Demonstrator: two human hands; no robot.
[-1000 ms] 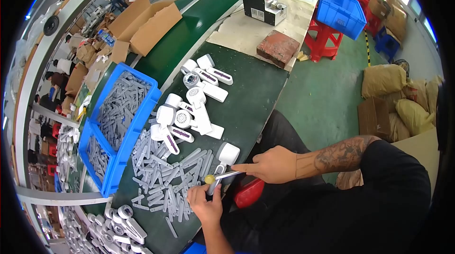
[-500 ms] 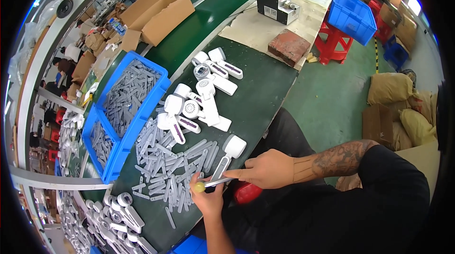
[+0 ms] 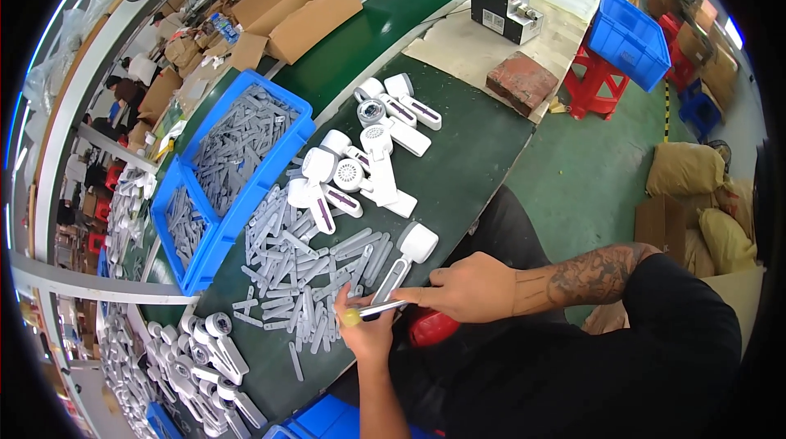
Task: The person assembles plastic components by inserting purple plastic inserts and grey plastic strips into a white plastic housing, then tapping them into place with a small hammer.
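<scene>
A white handheld unit shaped like a shower head (image 3: 419,243), with a long slotted handle, lies at the table's near edge. My left hand (image 3: 370,337) is closed around the lower end of that handle, thumb raised. My right hand (image 3: 473,287) is closed on a slim metal rod tool with a yellow rounded end (image 3: 351,318); its index finger stretches along the rod, which crosses the handle. The right hand's grip is partly hidden. Beside the left hand spreads a loose pile of narrow grey plastic strips (image 3: 307,283). Several similar white units (image 3: 377,144) lie farther off on the table.
A divided blue bin (image 3: 254,193) full of grey strips stands left of the pile. More white units (image 3: 209,365) crowd the near left. A brick (image 3: 521,81) and a small black-and-silver machine (image 3: 506,10) sit at the far right, near a blue crate (image 3: 629,40) on a red stool (image 3: 596,87).
The head view has shifted, so most of the table appears farther right and slightly higher. Both hands keep nearly the same hold on the unit and the rod.
</scene>
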